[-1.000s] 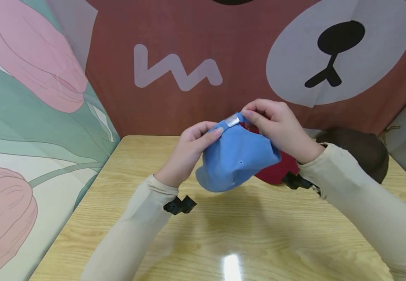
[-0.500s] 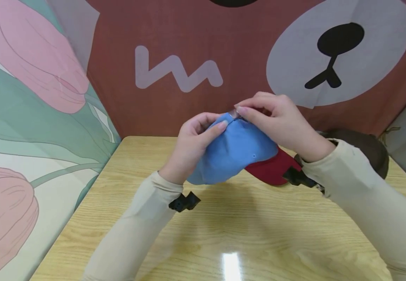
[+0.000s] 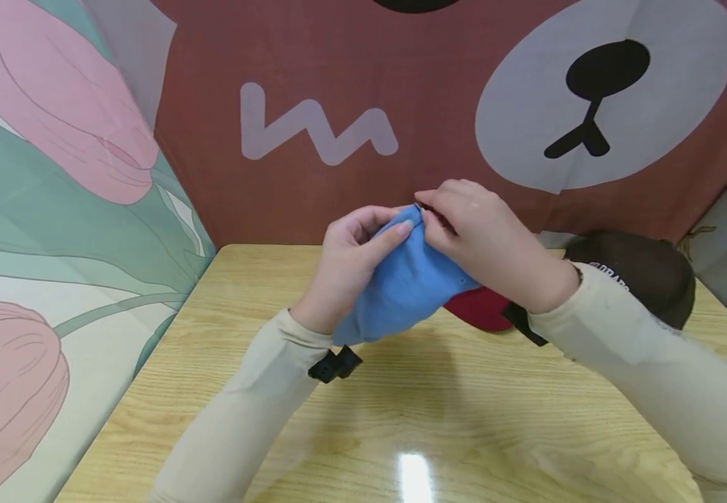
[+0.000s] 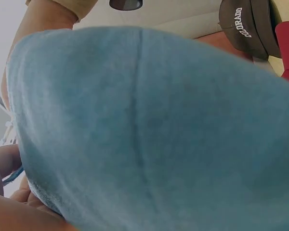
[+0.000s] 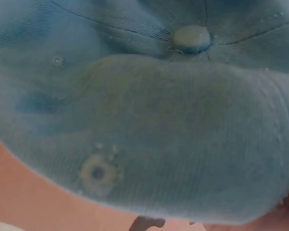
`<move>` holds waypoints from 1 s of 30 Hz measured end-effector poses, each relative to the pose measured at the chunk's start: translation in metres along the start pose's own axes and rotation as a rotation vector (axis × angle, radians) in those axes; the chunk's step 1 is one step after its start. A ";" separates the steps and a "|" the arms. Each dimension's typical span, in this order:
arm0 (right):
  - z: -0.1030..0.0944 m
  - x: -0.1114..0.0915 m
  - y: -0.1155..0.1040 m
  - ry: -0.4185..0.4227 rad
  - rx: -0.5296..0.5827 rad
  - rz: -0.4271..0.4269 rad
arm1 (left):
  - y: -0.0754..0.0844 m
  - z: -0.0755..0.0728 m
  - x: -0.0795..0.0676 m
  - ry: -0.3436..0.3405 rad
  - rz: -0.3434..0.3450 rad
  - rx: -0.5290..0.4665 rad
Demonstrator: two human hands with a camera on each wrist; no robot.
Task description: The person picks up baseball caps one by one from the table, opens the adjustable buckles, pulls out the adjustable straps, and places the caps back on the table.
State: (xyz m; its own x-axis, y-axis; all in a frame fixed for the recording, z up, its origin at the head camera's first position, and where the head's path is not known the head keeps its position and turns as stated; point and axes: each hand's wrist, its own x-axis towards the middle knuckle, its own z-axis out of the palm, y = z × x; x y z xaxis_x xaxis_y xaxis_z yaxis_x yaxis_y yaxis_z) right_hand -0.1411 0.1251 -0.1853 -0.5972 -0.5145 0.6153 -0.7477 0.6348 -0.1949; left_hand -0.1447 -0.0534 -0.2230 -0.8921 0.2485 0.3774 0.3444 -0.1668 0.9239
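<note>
A light blue baseball cap (image 3: 401, 293) is held up over the table in the head view, its crown toward me. My left hand (image 3: 354, 262) pinches the band at its back, thumb on the near side. Just to the right, the fingers of my right hand (image 3: 489, 241) are bent at the end of the back strap and cover the metal buckle. The cap's crown (image 4: 139, 125) fills most of the left wrist view, with my left hand (image 4: 19, 211) at its lower left edge. In the right wrist view the top button (image 5: 191, 38) and a stitched eyelet (image 5: 98, 174) show.
Behind the blue cap, a red cap (image 3: 483, 307) lies on the wooden table (image 3: 275, 419), partly hidden. A dark brown cap (image 3: 637, 272) with white lettering sits at the back right. A printed cloth (image 3: 338, 56) stands along the table's far side.
The right hand has slid left along the strap toward the left hand and turned over the buckle, which is now hidden. The blue cap has tilted and folded narrower between the hands.
</note>
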 end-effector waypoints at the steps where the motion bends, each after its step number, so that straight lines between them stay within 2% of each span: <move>1: 0.001 -0.001 0.000 0.009 -0.013 -0.016 | 0.000 0.000 0.000 -0.001 0.003 0.001; 6: 0.002 -0.003 -0.001 0.022 0.017 -0.015 | -0.001 -0.001 -0.001 -0.008 0.023 -0.002; 11: 0.001 -0.004 -0.003 0.036 0.098 0.040 | -0.003 -0.002 -0.001 -0.018 0.051 -0.013; 17: 0.001 -0.004 -0.005 0.080 0.143 0.081 | -0.003 -0.003 -0.001 -0.034 0.079 -0.030; 20: -0.002 -0.005 -0.005 0.099 0.196 0.136 | -0.003 -0.003 -0.002 -0.039 0.079 -0.048; 25: -0.010 -0.006 -0.002 0.046 0.286 0.241 | -0.004 -0.005 -0.004 -0.063 0.069 -0.055; 30: -0.015 -0.006 0.004 -0.039 0.411 0.278 | -0.004 -0.006 -0.005 -0.062 0.061 -0.034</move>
State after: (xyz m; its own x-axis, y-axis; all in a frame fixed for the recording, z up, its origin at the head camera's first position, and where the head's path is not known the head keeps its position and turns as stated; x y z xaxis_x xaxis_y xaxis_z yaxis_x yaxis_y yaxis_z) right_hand -0.1362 0.1399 -0.1782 -0.7946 -0.3845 0.4698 -0.6067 0.4752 -0.6372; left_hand -0.1437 -0.0599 -0.2284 -0.8496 0.2953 0.4370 0.3864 -0.2153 0.8968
